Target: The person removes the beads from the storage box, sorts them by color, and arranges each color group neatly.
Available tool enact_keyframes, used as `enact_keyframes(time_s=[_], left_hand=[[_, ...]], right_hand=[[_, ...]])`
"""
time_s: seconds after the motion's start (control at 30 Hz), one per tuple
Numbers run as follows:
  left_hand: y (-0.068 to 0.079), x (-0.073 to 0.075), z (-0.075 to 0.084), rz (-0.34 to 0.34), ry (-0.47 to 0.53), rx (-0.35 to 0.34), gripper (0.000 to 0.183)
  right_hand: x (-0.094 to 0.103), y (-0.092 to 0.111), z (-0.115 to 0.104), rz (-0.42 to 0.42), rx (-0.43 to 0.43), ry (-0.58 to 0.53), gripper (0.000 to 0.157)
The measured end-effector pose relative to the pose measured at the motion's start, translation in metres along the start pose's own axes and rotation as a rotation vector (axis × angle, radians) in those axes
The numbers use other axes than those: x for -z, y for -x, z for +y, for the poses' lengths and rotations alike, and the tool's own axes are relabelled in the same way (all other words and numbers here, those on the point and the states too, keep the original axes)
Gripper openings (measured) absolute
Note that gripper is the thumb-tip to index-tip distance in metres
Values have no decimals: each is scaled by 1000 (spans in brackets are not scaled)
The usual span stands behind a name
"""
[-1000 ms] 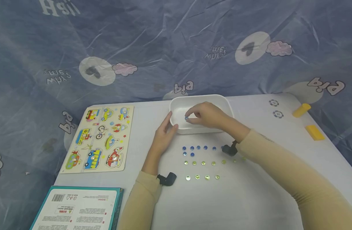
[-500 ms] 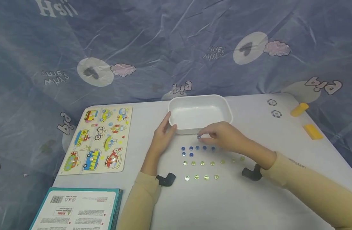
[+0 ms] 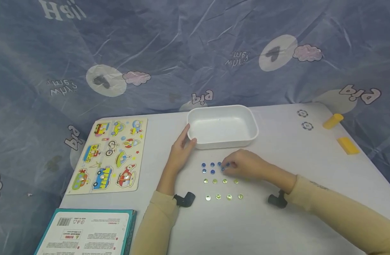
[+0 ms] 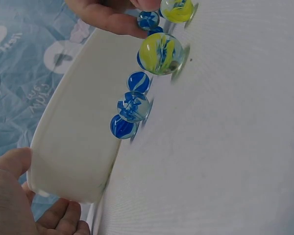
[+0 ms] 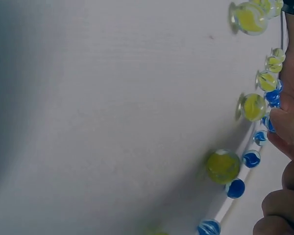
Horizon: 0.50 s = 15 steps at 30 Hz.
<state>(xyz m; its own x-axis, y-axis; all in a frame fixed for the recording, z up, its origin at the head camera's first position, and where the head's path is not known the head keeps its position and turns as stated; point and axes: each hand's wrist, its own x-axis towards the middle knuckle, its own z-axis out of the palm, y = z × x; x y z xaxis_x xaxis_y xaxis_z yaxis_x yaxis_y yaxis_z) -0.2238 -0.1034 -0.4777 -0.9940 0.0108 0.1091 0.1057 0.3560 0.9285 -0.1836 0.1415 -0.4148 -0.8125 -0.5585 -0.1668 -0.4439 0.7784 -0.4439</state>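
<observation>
My left hand (image 3: 179, 151) grips the near left corner of a white plastic tub (image 3: 222, 144), and the left wrist view shows thumb and fingers on either side of its wall. My right hand (image 3: 247, 165) pinches a small blue glass marble (image 4: 148, 20) between thumb and forefinger, low over the table. That marble is at the right end of a short second row, beside a blue marble (image 3: 212, 172). Behind it runs a longer row of blue marbles, partly covered by the right hand. Yellow marbles (image 3: 229, 197) lie in two rows nearer me, some hidden by the hand.
A wooden vehicle puzzle board (image 3: 110, 156) lies left of the tub. Nearer me on that side is a teal-edged box (image 3: 86, 230). A yellow cylinder (image 3: 333, 121) and a yellow block (image 3: 348, 145) are at the right edge. A printed cloth (image 3: 169, 53) hangs behind the table.
My right hand has come out of the tub with the blue marble and moved toward me, down to the second blue row. The left hand stays on the tub's corner.
</observation>
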Motion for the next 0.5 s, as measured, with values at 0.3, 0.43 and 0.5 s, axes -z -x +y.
enact_keyframes(time_s=[0.3, 0.43, 0.5], left_hand=[[1, -1, 0, -4, 1, -6, 59], [1, 0, 1, -9, 6, -9, 59], [1, 1, 1, -12, 7, -12, 60]], right_hand=[[-8, -6, 3, -8, 36, 36, 14], [-8, -7, 2, -11, 40, 43, 15], [-7, -7, 1, -1, 41, 51, 15]])
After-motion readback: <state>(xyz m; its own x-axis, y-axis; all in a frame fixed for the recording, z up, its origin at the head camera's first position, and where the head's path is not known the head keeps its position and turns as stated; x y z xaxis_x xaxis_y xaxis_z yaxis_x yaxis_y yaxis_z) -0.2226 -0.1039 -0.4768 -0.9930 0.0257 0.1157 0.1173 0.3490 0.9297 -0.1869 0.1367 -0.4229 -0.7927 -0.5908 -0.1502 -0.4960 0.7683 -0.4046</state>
